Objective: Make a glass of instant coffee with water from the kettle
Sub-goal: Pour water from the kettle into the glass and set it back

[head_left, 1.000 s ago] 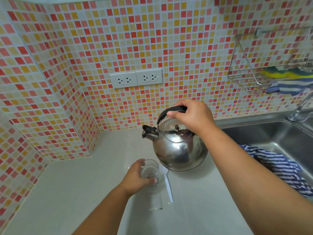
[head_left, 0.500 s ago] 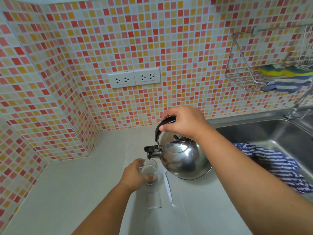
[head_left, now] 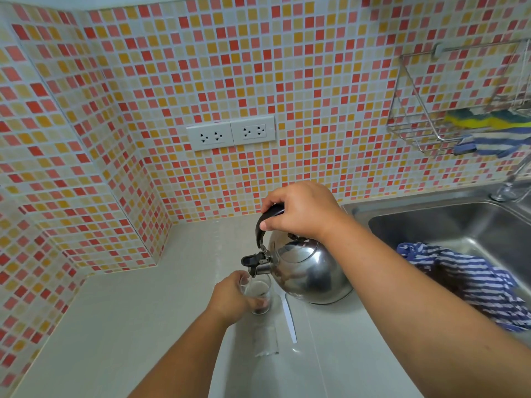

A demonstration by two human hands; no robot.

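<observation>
Pour in progress: kettle spout over glass.

Right hand (head_left: 298, 211) gripped the black handle of the kettle (head_left: 307, 268), body tipped left, spout directly above the rim of the glass (head_left: 260, 294). Left hand (head_left: 232, 297) wrapped the glass's left side, glass standing on the table (head_left: 115, 326). Dark liquid visible inside. White spoon (head_left: 288, 317) lay just right of the glass, handle toward the person.

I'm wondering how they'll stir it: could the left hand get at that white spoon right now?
Probably not yet: the left hand is wrapped around the glass, and the spoon lies on the glass's far side, partly under the tilted kettle.
</observation>
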